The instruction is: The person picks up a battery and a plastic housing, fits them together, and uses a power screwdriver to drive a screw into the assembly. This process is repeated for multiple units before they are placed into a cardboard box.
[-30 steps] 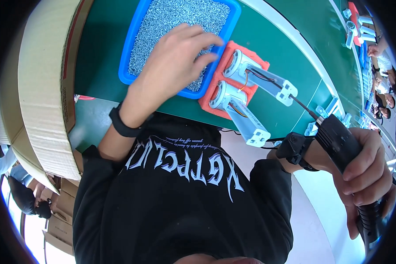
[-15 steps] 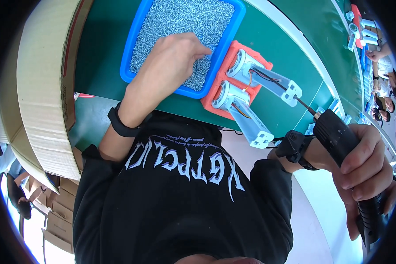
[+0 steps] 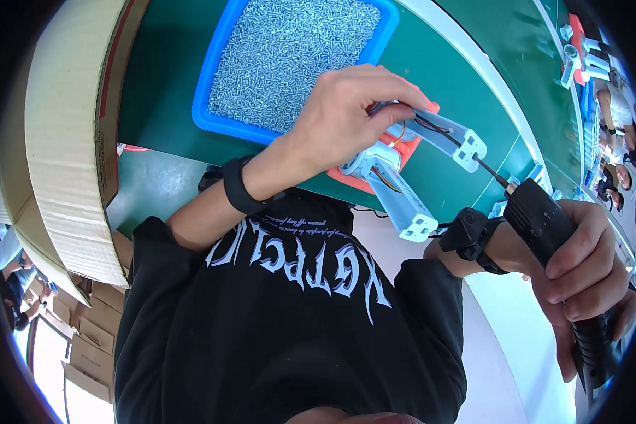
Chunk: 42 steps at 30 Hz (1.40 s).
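Right hand (image 3: 583,272) is wrapping firmly round a black electric screwdriver (image 3: 540,215); its bit (image 3: 493,172) is pointing at, apparently meeting, the end face of the upper white housing (image 3: 468,150). Left hand (image 3: 350,106) is arching over that housing's round end, thumb and forefinger sitting close together; cannot tell if they are pinching anything, their inner side is hidden. Upper white housing is sitting in a red foam block (image 3: 408,150) on the green bench (image 3: 466,102), lower white housing (image 3: 406,206) beside it, blue tray (image 3: 205,99) of screws (image 3: 290,63) next to the foam. Main risk, as judged: bit slipping and scratching the face, if the driver is leaning off-axis. The upper arm is jutting past the foam, so hard pushing could be tipping the housing or twisting it out of its seat. Dark wires (image 3: 432,127) are lying exposed in its channel; fingers could be snagging or tugging them. Lower arm is sticking out over the bench edge, so the left forearm, passing close, could be knocking it loose. Tray is standing near that forearm too; a bump could be spilling screws.
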Each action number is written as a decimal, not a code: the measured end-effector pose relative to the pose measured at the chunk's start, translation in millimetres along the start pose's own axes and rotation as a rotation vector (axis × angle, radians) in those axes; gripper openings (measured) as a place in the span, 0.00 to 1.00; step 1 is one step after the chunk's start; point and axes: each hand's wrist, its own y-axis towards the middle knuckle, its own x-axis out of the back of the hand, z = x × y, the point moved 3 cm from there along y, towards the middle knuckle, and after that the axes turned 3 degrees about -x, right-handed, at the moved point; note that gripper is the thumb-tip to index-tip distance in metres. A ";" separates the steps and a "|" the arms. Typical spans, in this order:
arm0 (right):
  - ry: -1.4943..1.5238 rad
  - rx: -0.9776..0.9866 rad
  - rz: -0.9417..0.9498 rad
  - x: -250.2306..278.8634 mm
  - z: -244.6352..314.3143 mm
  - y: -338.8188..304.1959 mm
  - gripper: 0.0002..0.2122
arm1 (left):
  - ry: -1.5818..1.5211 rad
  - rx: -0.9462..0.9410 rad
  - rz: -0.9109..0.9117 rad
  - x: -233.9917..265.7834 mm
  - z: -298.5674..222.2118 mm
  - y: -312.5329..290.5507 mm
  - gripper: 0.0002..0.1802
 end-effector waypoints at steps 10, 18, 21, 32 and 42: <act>0.023 -0.037 -0.038 12.7 2.2 -6.2 0.21 | -0.185 0.096 -0.105 -6.9 17.8 -7.0 0.09; 0.107 0.099 -0.144 22.8 21.7 -8.0 0.27 | -0.095 0.033 -0.020 -3.7 9.8 -7.5 0.10; 0.182 0.156 -0.167 23.3 22.5 -8.8 0.27 | -0.278 -0.021 -0.059 -2.7 10.5 -7.3 0.11; 0.170 0.129 -0.265 33.0 30.2 -7.9 0.25 | -0.249 -0.054 0.053 -2.8 12.3 -8.5 0.12; 0.120 0.182 -0.277 22.4 34.5 -12.5 0.24 | -0.162 0.000 0.143 2.0 4.5 -1.5 0.11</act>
